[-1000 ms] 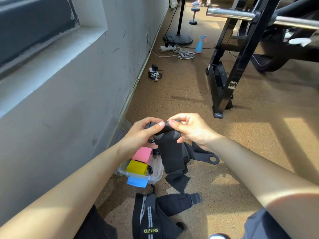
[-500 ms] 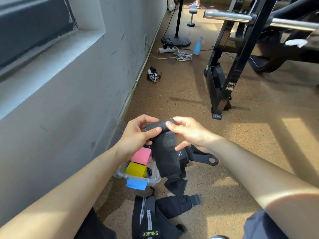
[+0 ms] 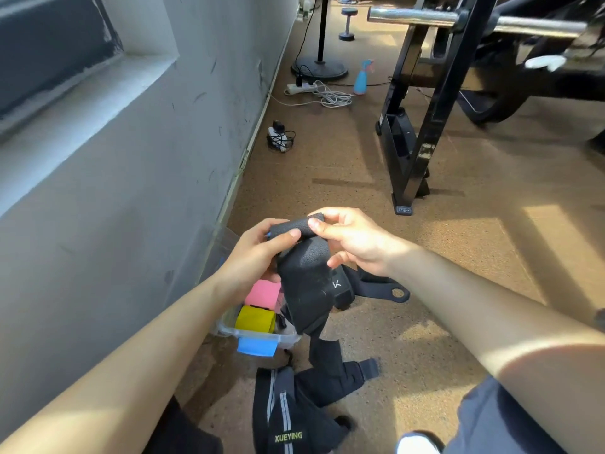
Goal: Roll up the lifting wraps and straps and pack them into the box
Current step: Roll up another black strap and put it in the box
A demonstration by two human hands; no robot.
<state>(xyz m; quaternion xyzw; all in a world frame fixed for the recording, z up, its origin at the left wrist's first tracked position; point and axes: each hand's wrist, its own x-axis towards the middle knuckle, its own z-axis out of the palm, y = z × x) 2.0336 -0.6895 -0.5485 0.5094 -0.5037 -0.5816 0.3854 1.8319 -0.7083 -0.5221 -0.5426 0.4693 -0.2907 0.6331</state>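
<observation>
Our left hand [image 3: 252, 257] clamps its grip on the left end of the rolled top of the black wrap [image 3: 304, 283], thumb pressed over the roll; our right hand [image 3: 357, 244] pinches the right end between thumb and forefinger, the other fingers loosely curled; both forearms reach forward, holding the roll above the floor [image 3: 409, 322]; the unrolled tail hangs in front of the clear box [image 3: 226, 326], hiding its right side; inside sit a pink roll [image 3: 263, 293] and a yellow roll [image 3: 255, 319]; a black strap [image 3: 376, 286] lies just beyond; more black wraps marked XUEYING [image 3: 288, 421] lie nearer us; the grey wall [image 3: 131, 191] stands left; the roll is thicker than a second ago, the tail shorter.
</observation>
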